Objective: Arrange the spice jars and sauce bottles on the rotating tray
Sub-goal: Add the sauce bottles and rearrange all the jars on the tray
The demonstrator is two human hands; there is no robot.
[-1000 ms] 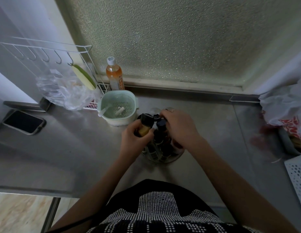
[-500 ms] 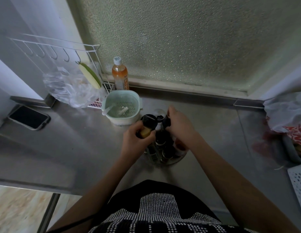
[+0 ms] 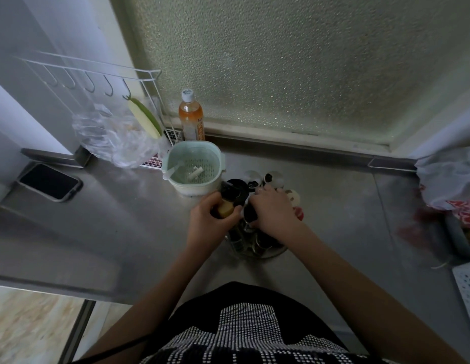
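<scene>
A round rotating tray [image 3: 274, 253] stands on the steel counter, crowded with several dark jars and bottles. My left hand [image 3: 207, 224] is wrapped around a yellow sauce bottle with a black cap [image 3: 226, 206] at the tray's left edge. Over the tray's middle, my right hand [image 3: 273, 211] grips a dark-capped bottle [image 3: 249, 215] standing among the others. More black caps [image 3: 252, 184] and a red-and-white jar [image 3: 296, 206] show just behind and right of that hand. The lower parts of the jars are hidden by my hands.
A mint green strainer basket [image 3: 194, 166] sits right behind the tray. An orange drink bottle [image 3: 191, 119] stands by the window sill, a wire rack with a plastic bag [image 3: 115, 135] at left, a phone [image 3: 48, 181] far left, and bags [image 3: 449, 179] at right.
The view has drifted slightly. My right hand has dropped from the bottle tops onto a dark-capped bottle in the tray's middle. My left hand keeps hold of the yellow bottle.
</scene>
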